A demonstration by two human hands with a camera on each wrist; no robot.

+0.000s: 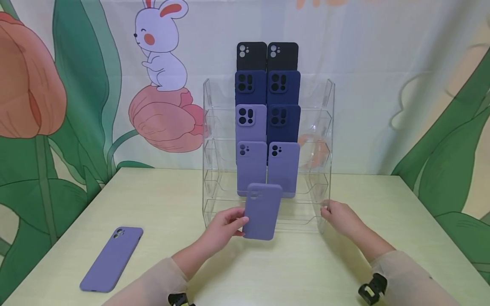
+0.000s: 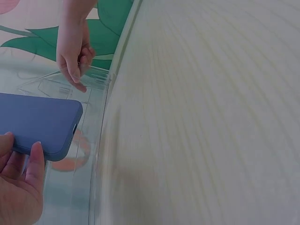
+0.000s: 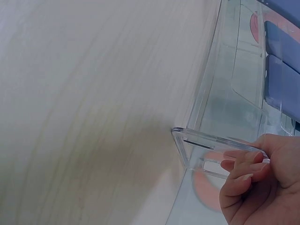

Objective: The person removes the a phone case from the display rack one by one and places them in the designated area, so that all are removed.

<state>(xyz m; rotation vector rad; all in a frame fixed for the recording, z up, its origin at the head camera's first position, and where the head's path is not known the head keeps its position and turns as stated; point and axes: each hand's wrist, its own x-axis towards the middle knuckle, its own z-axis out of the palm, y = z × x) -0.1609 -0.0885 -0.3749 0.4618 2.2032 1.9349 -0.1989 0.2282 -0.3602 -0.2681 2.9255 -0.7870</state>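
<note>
Eight phone cases stand in the clear tiered display rack (image 1: 298,212) at the middle of the frame, and its stepped tiers probably explain why every camera cutout shows: each row rises behind the one in front. Two black phone cases (image 1: 251,55) are topmost, then come three navy phone cases (image 1: 284,91), with three lavender phone cases (image 1: 283,170) in the left and lower places. At lower middle, the left hand (image 1: 223,227) pinches a purple phone case (image 1: 263,214) by its left edge, fingers and thumb only slightly parted; that grip leaves most of its back uncovered, nearly upright. Whether it touches the rack I cannot tell. At lower right, the right hand (image 1: 342,217) has its fingers curled at the rack's side edge and grips it, presumably to steady the light plastic. Another purple phone case (image 1: 112,263) lies back up on the table (image 1: 172,195) at lower left, well apart from the rack
</note>
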